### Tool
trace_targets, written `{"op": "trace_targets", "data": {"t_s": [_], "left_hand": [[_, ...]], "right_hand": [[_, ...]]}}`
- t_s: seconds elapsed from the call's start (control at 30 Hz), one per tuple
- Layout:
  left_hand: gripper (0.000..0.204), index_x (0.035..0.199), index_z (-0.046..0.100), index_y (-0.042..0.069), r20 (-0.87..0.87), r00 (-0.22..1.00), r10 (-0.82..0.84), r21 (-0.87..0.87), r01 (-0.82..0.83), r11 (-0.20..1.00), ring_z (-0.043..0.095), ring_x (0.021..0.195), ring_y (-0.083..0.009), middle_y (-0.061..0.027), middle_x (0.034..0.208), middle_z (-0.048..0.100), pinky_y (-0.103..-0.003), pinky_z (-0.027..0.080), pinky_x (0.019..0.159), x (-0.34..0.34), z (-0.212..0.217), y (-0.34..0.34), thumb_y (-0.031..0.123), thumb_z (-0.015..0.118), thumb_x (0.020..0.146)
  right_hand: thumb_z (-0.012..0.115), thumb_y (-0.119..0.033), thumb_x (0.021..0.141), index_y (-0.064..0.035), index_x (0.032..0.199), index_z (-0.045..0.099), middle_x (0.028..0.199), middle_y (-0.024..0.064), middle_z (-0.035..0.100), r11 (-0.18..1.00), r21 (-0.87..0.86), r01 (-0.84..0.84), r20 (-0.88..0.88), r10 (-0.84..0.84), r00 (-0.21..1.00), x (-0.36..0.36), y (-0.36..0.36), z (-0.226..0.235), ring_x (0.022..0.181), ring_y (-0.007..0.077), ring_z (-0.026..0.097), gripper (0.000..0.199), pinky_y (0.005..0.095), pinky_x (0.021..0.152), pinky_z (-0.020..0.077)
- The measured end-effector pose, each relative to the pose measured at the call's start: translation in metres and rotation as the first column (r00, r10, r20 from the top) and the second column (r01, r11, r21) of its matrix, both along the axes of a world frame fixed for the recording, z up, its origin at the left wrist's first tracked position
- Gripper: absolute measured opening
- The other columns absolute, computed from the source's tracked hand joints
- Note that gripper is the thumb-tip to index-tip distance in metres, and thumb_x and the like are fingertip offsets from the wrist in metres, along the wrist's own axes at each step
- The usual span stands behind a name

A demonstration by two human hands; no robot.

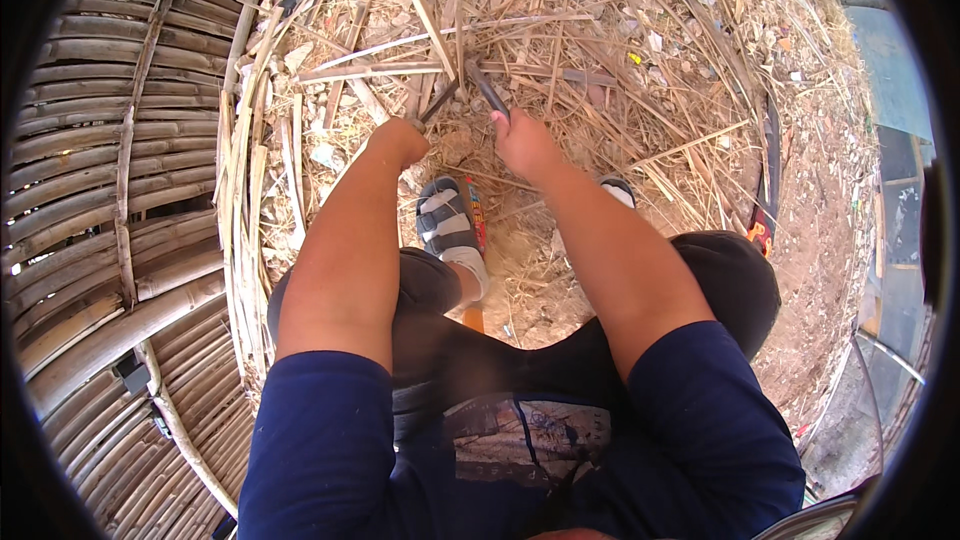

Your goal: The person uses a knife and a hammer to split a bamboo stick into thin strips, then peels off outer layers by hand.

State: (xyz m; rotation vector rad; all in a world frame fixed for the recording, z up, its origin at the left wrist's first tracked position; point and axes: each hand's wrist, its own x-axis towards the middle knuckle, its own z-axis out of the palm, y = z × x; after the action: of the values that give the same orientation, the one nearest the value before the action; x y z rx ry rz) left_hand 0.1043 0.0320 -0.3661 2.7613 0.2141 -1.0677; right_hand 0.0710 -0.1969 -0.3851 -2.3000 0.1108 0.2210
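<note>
My left hand (403, 143) is closed in a fist around a thin dark strip (440, 100), which points up and to the right. My right hand (525, 145) grips a dark, thicker stick-like piece (487, 87), with the thumb laid along it. The far ends of both pieces come close together over the straw; whether they touch I cannot tell. A pale split bamboo strip (420, 5) runs down from the top edge to the same spot. Other bamboo strips (370, 71) lie crosswise just beyond my hands.
A bamboo slat wall (120, 150) stands on the left. Dry straw and split bamboo (620, 50) litter the ground. My sandalled left foot (447, 218) is beside a red patterned object (475, 215). A long dark blade with an orange-red handle (762, 230) lies by my right knee.
</note>
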Motion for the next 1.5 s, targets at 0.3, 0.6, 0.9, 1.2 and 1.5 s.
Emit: {"op": "trace_targets", "data": {"t_s": [0.3, 0.6, 0.9, 1.2, 1.5], "left_hand": [[0.028, 0.087, 0.076, 0.002, 0.002, 0.999, 0.054, -0.006, -0.054, 0.998, 0.074, 0.084, -0.0300, -0.0179, 0.087, 0.075, -0.038, 0.058, 0.077, -0.007, -0.013, 0.009, 0.021, 0.057, 0.080], [0.028, 0.089, 0.076, 0.001, -0.018, 1.000, 0.025, 0.024, -0.024, 0.999, 0.074, 0.088, -0.0310, -0.0198, 0.090, 0.074, -0.040, 0.057, 0.079, -0.008, 0.011, -0.003, 0.019, 0.057, 0.080], [0.030, 0.095, 0.076, 0.001, -0.027, 0.999, 0.046, 0.024, -0.045, 0.999, 0.073, 0.093, -0.0329, -0.0200, 0.097, 0.074, -0.041, 0.057, 0.083, -0.013, 0.010, 0.002, 0.021, 0.059, 0.081], [0.045, 0.093, 0.076, 0.000, -0.022, 0.999, 0.031, -0.063, -0.033, 0.997, 0.073, 0.082, -0.0324, -0.0172, 0.091, 0.074, -0.042, 0.058, 0.078, -0.012, -0.011, 0.024, 0.043, 0.075, 0.082], [0.046, 0.094, 0.074, -0.003, -0.024, 0.998, 0.058, -0.157, -0.061, 0.986, 0.070, 0.068, -0.0292, -0.0178, 0.080, 0.072, -0.041, 0.057, 0.067, -0.006, 0.003, 0.034, 0.042, 0.076, 0.083]], "right_hand": [[0.040, -0.044, 0.105, 0.0049, 0.106, 0.063, 0.096, 0.0303, 0.067, 0.996, 0.072, 0.044, -0.096, -0.037, 0.995, 0.031, 0.009, 0.036, 0.095, 0.0485, 0.065, 0.054, 0.0558, 0.087, 0.0484], [0.043, -0.042, 0.105, 0.0031, 0.102, 0.060, 0.086, 0.0282, 0.068, 1.000, -0.010, -0.008, 0.055, 0.009, 0.998, 0.006, -0.002, 0.009, 0.087, 0.0473, 0.066, 0.048, 0.0538, 0.079, 0.0509], [0.040, -0.044, 0.105, 0.0034, 0.108, 0.065, 0.101, 0.0318, 0.068, 0.998, -0.054, 0.036, -0.218, -0.047, 0.975, 0.015, -0.001, 0.009, 0.099, 0.0496, 0.064, 0.054, 0.0547, 0.091, 0.0486], [0.039, -0.047, 0.105, 0.0029, 0.100, 0.067, 0.099, 0.0295, 0.068, 0.972, 0.187, 0.141, -0.169, -0.109, 0.980, 0.038, -0.006, 0.033, 0.096, 0.0476, 0.064, 0.057, 0.0534, 0.087, 0.0476], [0.039, -0.049, 0.105, 0.0026, 0.099, 0.067, 0.095, 0.0279, 0.068, 0.967, 0.208, 0.146, -0.183, -0.108, 0.977, 0.031, -0.008, 0.022, 0.095, 0.0458, 0.064, 0.059, 0.0514, 0.088, 0.0472]]}}
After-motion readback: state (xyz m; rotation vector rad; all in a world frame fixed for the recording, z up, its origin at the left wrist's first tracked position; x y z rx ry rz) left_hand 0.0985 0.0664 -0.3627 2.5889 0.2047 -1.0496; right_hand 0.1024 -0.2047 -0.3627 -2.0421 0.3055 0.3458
